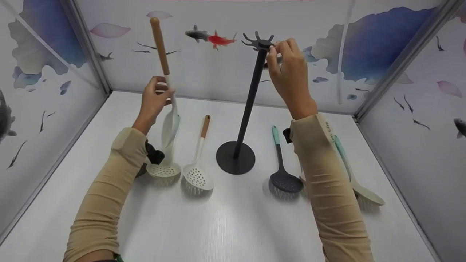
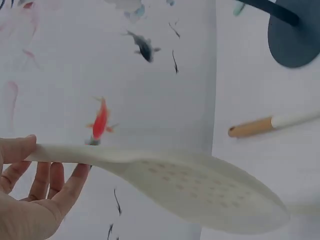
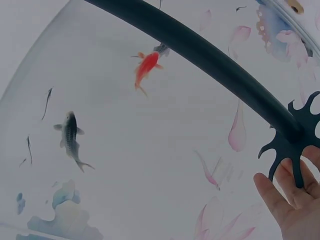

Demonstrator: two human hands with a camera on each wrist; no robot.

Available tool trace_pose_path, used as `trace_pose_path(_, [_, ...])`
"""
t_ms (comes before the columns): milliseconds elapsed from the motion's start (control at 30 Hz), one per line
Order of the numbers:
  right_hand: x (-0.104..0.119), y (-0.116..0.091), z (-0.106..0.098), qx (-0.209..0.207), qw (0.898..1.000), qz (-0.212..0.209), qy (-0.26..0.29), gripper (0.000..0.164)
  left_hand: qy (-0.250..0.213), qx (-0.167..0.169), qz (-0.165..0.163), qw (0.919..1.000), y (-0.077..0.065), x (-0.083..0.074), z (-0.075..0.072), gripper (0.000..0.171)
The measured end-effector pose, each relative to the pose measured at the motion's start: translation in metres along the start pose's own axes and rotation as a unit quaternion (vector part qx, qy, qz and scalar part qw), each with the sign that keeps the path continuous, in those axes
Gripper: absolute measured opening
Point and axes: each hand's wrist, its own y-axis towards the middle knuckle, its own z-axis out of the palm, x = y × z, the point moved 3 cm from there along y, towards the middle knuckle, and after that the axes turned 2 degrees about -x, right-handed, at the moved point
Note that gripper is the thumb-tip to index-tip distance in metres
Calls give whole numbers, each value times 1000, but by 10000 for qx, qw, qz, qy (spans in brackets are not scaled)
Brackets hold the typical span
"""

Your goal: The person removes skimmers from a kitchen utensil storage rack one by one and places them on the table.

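Observation:
Upright in my left hand (image 1: 154,100) is a white slotted spoon (image 2: 200,190) with a wooden handle end. The fingers and thumb hold its white shaft just below the wood, with the perforated head hanging down. My right hand (image 1: 289,71) pinches the hooked top of a black utensil stand (image 1: 249,98), thumb and fingertips at one of its hooks. In the right wrist view, fingers lie among the curved hooks (image 3: 295,145). The stand's pole leans in the head view, and its round base (image 1: 236,158) rests on the table. Nothing hangs from the hooks.
On the white table (image 1: 222,225) lie a white skimmer (image 1: 198,176) with a brown handle end, another pale skimmer (image 1: 164,170), a dark skimmer (image 1: 286,181) with a mint handle, and a pale utensil (image 1: 367,193) at right. Printed walls (image 1: 218,72) enclose the table's back and sides.

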Motion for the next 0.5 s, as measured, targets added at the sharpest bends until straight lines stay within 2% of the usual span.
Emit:
trace_pose_path(133, [-2, -2, 1, -18, 10000, 23, -57, 28, 325, -592, 6, 9977, -7, 16, -40, 36])
trace_pose_path(300, [-2, -2, 1, -48, 10000, -2, -56, 28, 484, -1225, -171, 9911, -13, 30, -83, 36])
trace_pose_path(500, [0, -1, 4, -133, 9999, -8, 38, 26, 615, -1712, -290, 9829, -19, 47, -120, 37])
